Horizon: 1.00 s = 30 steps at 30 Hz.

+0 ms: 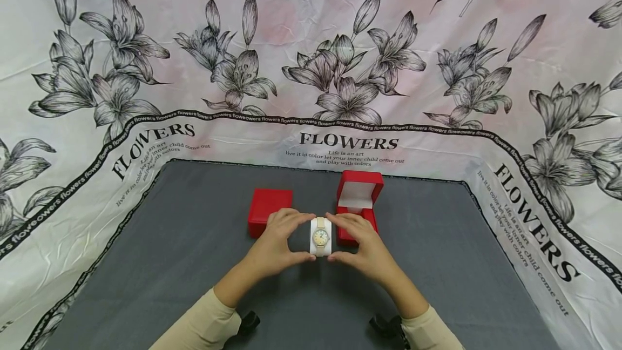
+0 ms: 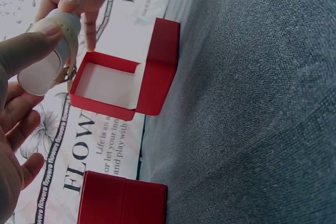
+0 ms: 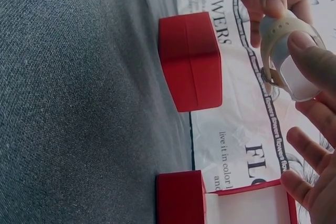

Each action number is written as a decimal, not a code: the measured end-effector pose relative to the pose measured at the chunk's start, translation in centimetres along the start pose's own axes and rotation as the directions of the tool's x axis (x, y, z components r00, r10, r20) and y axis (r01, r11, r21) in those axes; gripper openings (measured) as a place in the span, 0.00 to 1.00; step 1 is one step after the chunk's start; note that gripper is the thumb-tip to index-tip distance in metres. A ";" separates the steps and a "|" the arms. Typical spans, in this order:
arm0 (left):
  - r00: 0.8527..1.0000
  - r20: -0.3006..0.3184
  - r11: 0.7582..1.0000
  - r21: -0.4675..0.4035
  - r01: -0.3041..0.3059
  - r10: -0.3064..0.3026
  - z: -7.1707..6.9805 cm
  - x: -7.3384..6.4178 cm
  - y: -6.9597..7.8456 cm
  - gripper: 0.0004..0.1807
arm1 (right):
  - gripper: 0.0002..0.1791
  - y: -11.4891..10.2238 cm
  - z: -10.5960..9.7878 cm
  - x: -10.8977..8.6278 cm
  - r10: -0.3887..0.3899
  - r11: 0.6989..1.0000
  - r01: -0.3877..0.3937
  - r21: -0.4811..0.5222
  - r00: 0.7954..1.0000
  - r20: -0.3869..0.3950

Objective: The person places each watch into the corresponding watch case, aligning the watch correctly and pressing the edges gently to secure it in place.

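A wristwatch [image 1: 320, 237] with a cream dial and beige strap is wrapped round a white cushion [image 1: 313, 224], held above the table between both hands. My left hand [image 1: 278, 239] pinches the cushion's left end between thumb and fingers. From the other side my right hand [image 1: 362, 242] pinches the right end the same way. The strap's holes and buckle show in the left wrist view, where the watch strap [image 2: 68, 32] loops the cushion. Behind the right hand stands an open red box [image 1: 360, 182] with a white lining. A closed red box [image 1: 269, 207] is behind the left hand.
Grey cloth [image 1: 194, 242] covers the table. A white floral sheet [image 1: 350, 85] with FLOWERS lettering rises behind and at both sides. Black straps [image 1: 249, 322] sit at the wrists by the beige sleeves [image 1: 204, 323].
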<state>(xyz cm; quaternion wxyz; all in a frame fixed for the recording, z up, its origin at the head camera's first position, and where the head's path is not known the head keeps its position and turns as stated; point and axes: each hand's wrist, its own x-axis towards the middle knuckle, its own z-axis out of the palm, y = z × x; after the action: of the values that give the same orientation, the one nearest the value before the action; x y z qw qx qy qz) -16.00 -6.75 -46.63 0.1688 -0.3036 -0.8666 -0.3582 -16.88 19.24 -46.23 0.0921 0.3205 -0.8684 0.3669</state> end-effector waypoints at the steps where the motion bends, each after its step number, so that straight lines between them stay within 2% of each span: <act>1: 1.000 -0.002 1.000 0.003 0.001 -0.001 0.0 0.0 0.0 0.47 | 0.50 0.0 0.0 0.0 0.005 1.000 -0.005 0.000 1.000 0.000; 12: 1.000 -0.008 1.000 -0.022 0.018 -0.018 0.3 0.2 0.2 0.47 | 0.50 0.3 -0.3 0.0 0.007 1.000 -0.007 -0.016 1.000 -0.004; 21: 0.998 -0.036 0.998 -0.046 0.047 -0.048 1.4 0.6 0.9 0.46 | 0.49 0.6 -1.3 -0.1 -0.012 1.000 0.012 -0.006 1.000 -0.001; 26: 0.996 -0.029 0.995 -0.070 0.077 -0.079 1.7 1.2 1.2 0.45 | 0.49 1.0 -1.8 0.0 -0.018 1.000 0.018 -0.010 1.000 -0.006; 30: 0.994 -0.005 0.992 -0.070 0.108 -0.108 1.9 2.0 1.3 0.45 | 0.48 1.6 -2.2 0.0 0.008 1.000 -0.008 0.009 1.000 0.003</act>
<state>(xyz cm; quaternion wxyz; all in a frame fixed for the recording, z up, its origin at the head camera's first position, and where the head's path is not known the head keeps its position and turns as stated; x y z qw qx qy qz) -16.79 -3.81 -46.27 0.1423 -0.2604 -0.8679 -0.3983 -18.10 21.61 -45.57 0.0881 0.3177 -0.8683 0.3707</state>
